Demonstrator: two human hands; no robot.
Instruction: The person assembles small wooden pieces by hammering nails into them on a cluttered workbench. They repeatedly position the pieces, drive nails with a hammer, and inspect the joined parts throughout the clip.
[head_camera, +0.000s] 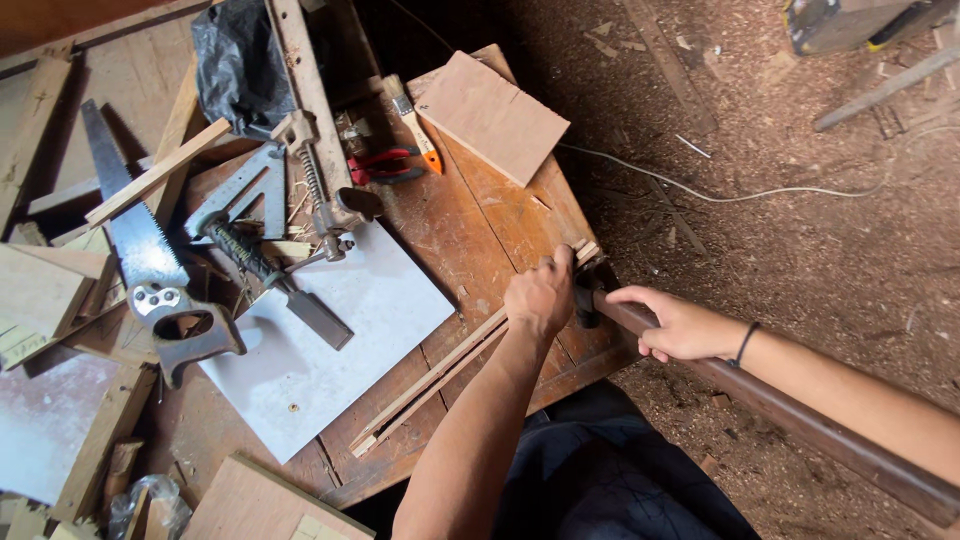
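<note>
Thin wooden strips (450, 365) on the counter (480, 230) are held in the left grip (541, 293); a long bar (800, 420) is clasped by the right grip (680, 325).

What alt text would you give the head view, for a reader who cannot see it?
Seen from above, a person's left hand presses thin wooden strips on a worn workbench, while the right hand grips a long dark bar at the bench's edge. A handsaw, chisel and paintbrush lie nearby; sawdust covers the floor.
</note>
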